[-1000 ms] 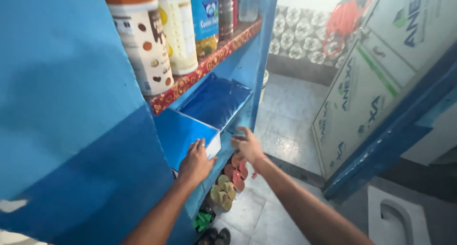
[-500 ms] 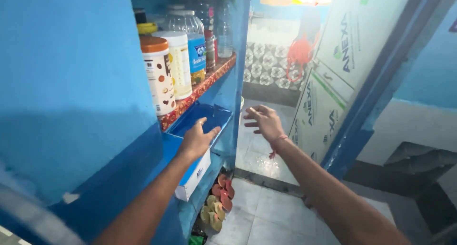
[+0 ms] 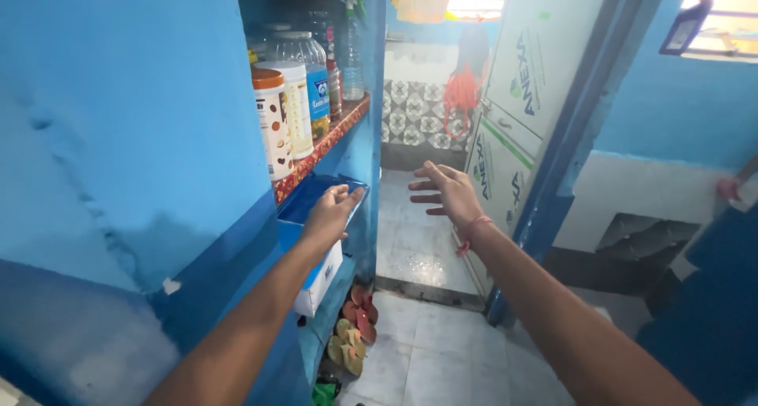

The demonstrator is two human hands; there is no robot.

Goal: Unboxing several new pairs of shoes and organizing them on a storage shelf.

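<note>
**Left hand resting on a blue box in the shelf niche**

The left hand (image 3: 330,213) is lying palm-down on the flat blue cardboard box with a white end (image 3: 316,240), fingers spread over its top, its grip not closing around anything. The box is sitting on the lower blue shelf (image 3: 335,291), jutting out past the shelf edge. The right hand (image 3: 444,191) is hovering in mid-air beside it, fingers splayed, its grip released and touching nothing.

On the shelf with the red patterned edging (image 3: 324,147) above, containers are standing in a row: a white jar with an orange lid and a brown-speckled label (image 3: 272,122), a pale tub (image 3: 295,106), a clear plastic jar with a blue label (image 3: 309,78) and a spray bottle (image 3: 353,43); their contents cannot be made out. Sandals (image 3: 357,327) are lying on the tiled floor (image 3: 442,359) below. A white panelled door with green and blue markings (image 3: 513,114) is standing to the right.
</note>
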